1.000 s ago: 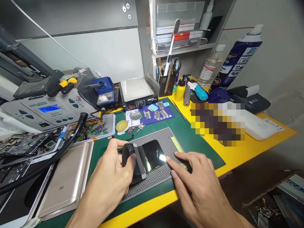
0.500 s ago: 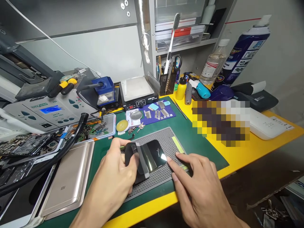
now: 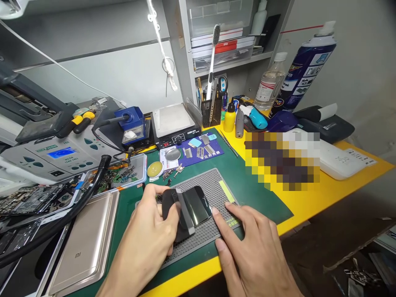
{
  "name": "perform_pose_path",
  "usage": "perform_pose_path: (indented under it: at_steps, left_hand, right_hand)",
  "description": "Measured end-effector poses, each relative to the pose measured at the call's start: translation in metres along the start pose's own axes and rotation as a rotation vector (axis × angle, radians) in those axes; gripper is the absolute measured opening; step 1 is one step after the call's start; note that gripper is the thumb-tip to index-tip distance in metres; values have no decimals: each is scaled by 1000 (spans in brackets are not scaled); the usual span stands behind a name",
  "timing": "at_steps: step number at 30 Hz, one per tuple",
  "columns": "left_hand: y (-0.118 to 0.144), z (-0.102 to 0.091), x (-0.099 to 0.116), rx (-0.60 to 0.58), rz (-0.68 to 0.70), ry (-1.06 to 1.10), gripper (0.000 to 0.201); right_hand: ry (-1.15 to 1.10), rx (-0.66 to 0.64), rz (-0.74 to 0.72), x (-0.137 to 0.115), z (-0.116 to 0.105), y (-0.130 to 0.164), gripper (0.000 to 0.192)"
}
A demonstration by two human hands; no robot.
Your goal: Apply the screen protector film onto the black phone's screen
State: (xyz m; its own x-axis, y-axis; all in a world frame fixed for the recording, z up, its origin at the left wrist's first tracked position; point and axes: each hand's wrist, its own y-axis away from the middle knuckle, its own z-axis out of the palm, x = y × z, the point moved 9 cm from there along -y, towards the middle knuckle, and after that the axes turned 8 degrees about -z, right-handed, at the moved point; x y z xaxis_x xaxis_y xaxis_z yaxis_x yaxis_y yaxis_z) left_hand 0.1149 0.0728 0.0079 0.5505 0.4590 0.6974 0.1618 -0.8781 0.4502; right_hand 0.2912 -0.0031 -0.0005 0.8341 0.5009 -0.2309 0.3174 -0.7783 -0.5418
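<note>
A black phone point(image 3: 198, 206) with a glossy screen lies on a grey perforated mat point(image 3: 213, 185) on the green bench mat. My left hand point(image 3: 148, 239) grips a black squeegee with a grey blade point(image 3: 182, 212) and presses it across the phone's near half. My right hand point(image 3: 247, 247) rests on the mat at the phone's right edge, its index fingertip touching the phone's corner. A yellow-green strip point(image 3: 226, 191) lies on the mat just beyond my right hand.
A gold phone back point(image 3: 83, 243) and opened phones lie at left under a black hose point(image 3: 62, 214). Behind stand a rework station point(image 3: 58, 150), a blue soldering stand point(image 3: 131, 123), a hot plate point(image 3: 173, 121), a tool cup point(image 3: 212, 109), bottles and a spray can point(image 3: 301, 70).
The view has shifted slightly. My left hand and the squeegee stay on the phone; my right hand has slid a little nearer along the phone's right edge.
</note>
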Motion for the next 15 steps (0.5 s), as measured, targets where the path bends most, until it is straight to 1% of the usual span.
perform_pose_path:
  at_steps: [4, 7, 15]
  left_hand:
    - [-4, 5, -2, -33, -1, 28, 36]
    - [-5, 6, -2, -25, -7, 24, 37]
    - [-13, 10, -2, -4, 41, -55, 42]
  right_hand:
    - [3, 13, 10, -1, 1, 1, 45]
    - [4, 23, 16, -1, 1, 0, 44]
    - [36, 33, 24, 0, 2, 2, 42]
